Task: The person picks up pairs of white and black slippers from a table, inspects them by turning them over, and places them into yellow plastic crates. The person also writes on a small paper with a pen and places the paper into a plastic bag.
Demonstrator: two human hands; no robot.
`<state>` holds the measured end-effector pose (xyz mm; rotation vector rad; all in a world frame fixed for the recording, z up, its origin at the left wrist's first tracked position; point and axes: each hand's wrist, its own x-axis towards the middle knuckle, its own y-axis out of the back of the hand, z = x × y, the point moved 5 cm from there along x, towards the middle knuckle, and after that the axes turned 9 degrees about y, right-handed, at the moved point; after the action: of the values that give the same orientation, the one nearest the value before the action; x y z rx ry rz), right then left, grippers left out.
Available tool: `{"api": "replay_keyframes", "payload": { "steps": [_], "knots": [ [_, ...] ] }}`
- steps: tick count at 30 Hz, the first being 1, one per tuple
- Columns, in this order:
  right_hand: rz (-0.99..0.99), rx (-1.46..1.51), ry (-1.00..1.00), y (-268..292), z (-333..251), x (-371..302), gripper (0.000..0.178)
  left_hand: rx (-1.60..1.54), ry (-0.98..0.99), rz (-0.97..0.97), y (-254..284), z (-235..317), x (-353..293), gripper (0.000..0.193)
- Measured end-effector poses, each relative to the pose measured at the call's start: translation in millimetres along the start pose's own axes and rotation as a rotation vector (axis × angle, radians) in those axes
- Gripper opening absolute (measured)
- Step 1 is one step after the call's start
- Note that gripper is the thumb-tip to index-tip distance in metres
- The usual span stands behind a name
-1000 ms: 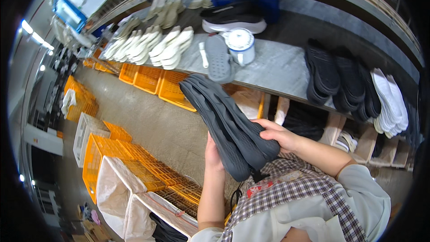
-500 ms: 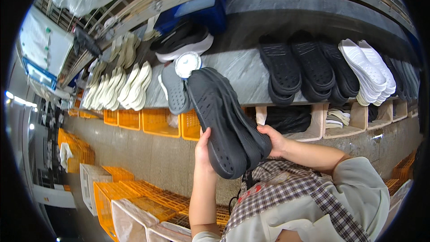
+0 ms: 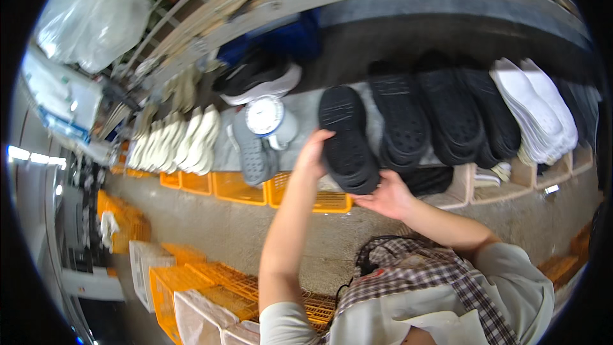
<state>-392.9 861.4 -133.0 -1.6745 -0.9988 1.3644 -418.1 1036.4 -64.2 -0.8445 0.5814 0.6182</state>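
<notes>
A small stack of black shoe soles (image 3: 348, 137) is between my hands at the front edge of the bench, beside other stacked black soles (image 3: 399, 108) on its right. My left hand (image 3: 313, 153) grips the stack's left side, thumb on top. Lower down, my right hand (image 3: 391, 197) holds the near end, with fingers partly hidden beneath it. To the left are a white cup with a lid (image 3: 271, 121) and a grey sole (image 3: 250, 153). Whether the far end of the held stack rests on the bench I cannot tell.
Cream soles (image 3: 191, 144) stand in rows on the left, white soles (image 3: 530, 102) on the right. Behind the cup lie black-and-white soles (image 3: 258, 76) and a blue bin (image 3: 300, 35). Orange crates (image 3: 239, 188) sit under the bench; more crates (image 3: 185, 287) stand at lower left.
The black soles have moved away from my body and to the right, towards the bench, and now point more straight ahead. My arms have stretched forward, and the cup now shows fully.
</notes>
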Motion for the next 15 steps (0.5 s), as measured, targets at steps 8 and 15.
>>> {"api": "replay_keyframes", "payload": {
  "steps": [8,15],
  "knots": [
    [-0.073,-0.155,-0.111,9.7,16.1,-21.3,0.039,0.113,-0.112,-0.018,-6.7,0.9,22.4,0.091],
    [0.088,-0.446,-0.447,43.3,116.9,-29.0,0.024,0.487,-0.684,0.0,74.0,-69.0,-81.7,0.049]
  ]
}}
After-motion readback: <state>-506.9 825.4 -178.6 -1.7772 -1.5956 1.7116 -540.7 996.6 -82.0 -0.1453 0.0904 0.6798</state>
